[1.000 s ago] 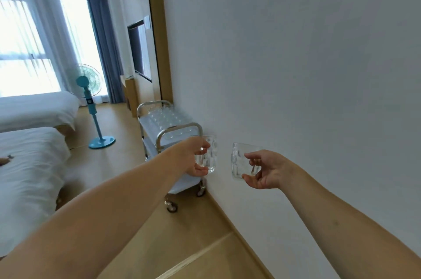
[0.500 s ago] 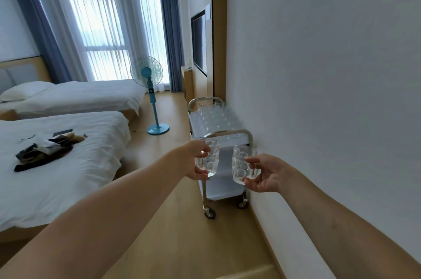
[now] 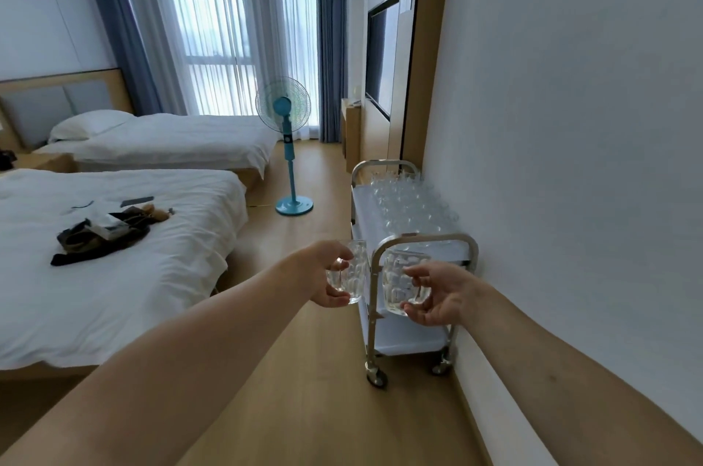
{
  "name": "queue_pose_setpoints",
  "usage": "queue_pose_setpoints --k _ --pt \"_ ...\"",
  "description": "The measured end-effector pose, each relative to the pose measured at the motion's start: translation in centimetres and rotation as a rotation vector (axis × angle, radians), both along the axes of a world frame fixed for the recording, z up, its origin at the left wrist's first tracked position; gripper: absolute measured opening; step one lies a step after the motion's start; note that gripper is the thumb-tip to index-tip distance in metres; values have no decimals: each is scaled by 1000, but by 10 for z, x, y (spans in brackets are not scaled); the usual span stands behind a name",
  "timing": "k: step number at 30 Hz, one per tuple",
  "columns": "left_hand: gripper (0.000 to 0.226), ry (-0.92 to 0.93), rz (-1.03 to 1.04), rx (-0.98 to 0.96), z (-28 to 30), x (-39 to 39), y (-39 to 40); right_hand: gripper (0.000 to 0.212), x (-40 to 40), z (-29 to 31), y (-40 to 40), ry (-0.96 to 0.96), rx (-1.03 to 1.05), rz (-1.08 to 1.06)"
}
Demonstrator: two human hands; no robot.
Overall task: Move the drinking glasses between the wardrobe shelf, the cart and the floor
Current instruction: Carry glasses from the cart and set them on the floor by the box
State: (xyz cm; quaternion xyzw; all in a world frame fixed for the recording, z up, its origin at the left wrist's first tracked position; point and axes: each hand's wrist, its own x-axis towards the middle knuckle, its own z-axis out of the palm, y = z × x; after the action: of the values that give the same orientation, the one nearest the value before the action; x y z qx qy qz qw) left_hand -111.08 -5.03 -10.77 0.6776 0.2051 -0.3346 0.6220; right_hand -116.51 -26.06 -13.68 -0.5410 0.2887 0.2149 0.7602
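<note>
My left hand point(image 3: 326, 275) grips a clear dimpled drinking glass point(image 3: 352, 271), held out in front of me at arm's length. My right hand point(image 3: 443, 292) grips a second clear dimpled glass point(image 3: 399, 283) beside the first. Both glasses are in the air just short of the near handle of a white wheeled cart point(image 3: 411, 336) that stands against the right wall. Several clear glasses point(image 3: 409, 205) crowd the cart's top shelf. No wardrobe shelf is in view.
A white wall point(image 3: 570, 123) runs along my right. Two white beds point(image 3: 114, 256) fill the left, the nearer one with dark clothing on it. A blue standing fan point(image 3: 289, 145) stands on the wooden floor point(image 3: 304, 389) beyond the cart. A wall-mounted TV point(image 3: 378, 54) hangs further back.
The view has swung left from the wall into the room, and the cart now appears closer. Both hands still hold their glasses, now nearer the cart's handle.
</note>
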Motion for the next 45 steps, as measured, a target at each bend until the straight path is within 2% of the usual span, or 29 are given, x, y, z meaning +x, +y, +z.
queue_pose_setpoints --k 10,13,23,35,45 --pt "20 20 -31 -9 -24 160 59 20 148 -15 67 73 -41 -31" --pt "22 39 -41 7 -41 198 80 24 183 -29 83 100 -20 -22" --pt "17 163 32 5 -87 300 116 17 295 -73 108 215 -2 49" --pt "20 137 41 77 -111 491 64 17 492 -103 68 204 -31 71" --pt "24 203 -12 98 -136 615 27 18 614 -130 29 263 -78 67"
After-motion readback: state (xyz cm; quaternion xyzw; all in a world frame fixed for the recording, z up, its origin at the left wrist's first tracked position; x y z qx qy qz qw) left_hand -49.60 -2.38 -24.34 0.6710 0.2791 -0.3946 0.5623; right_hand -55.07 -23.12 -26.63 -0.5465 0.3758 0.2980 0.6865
